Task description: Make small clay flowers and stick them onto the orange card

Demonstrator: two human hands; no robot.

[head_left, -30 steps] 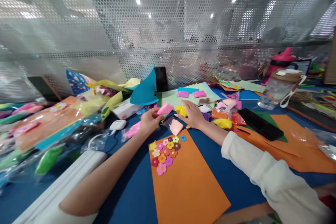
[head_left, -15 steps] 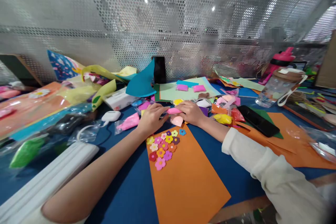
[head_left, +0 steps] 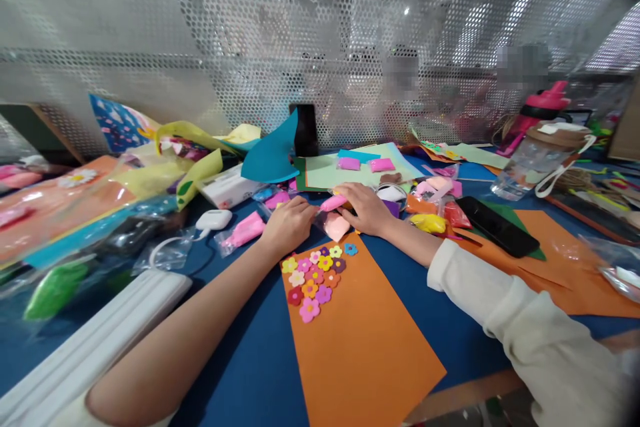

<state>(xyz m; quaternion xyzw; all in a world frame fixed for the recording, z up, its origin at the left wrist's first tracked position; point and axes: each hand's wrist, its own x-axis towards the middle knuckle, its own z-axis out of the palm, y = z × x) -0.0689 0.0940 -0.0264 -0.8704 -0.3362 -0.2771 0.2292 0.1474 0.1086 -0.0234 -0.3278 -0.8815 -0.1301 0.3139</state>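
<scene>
A small bright-pink elongated soft piece is held above the far end of the orange rectangular sheet, between both hands. Its right end is pinched by the fingers of the right hand, while its left end is held by the fingers of the left hand, which are drawn narrowly together. Just below it, a pale-pink flat packet is seen on the blue-covered desk. The upper left corner of the orange sheet is covered by a cluster of many-coloured flower shapes. To the left, a pink packet in clear wrapping is placed near the left hand, and a small white rounded case lies beyond it. To the right, a yellow packet, a red packet and a black phone are laid out. Farther back, two pink rectangular packets are set on a pale-green sheet, and a clear cup with a brown lid is stood at the right. Everything is backed by a perforated grey screen.
</scene>
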